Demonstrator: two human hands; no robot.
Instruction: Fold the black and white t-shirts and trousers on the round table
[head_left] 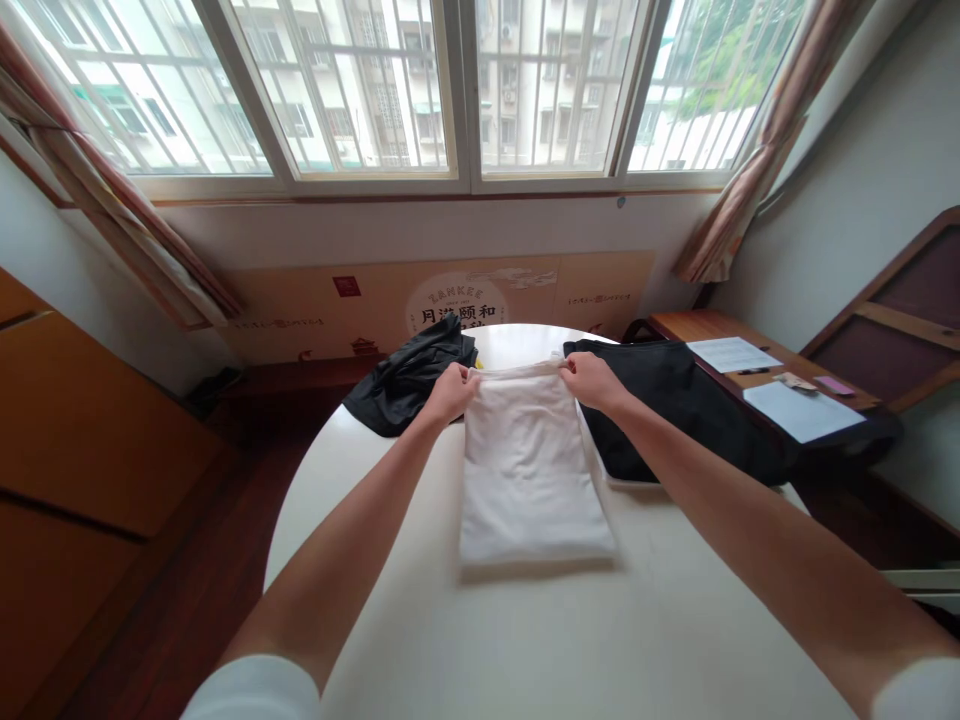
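Note:
A white garment, folded into a long rectangle, hangs or lies over the middle of the round white table; I cannot tell which kind of garment it is. My left hand pinches its far left corner. At the far right corner my right hand grips the same edge, so the far edge is stretched straight between both hands. Just beyond my left hand is a crumpled black garment. A flat, folded black garment lies to the right, partly behind my right forearm.
The round white table fills the lower middle. On the right stands a wooden desk with papers and a pen on it. A printed cardboard panel leans below the barred window. An orange-brown cabinet stands left.

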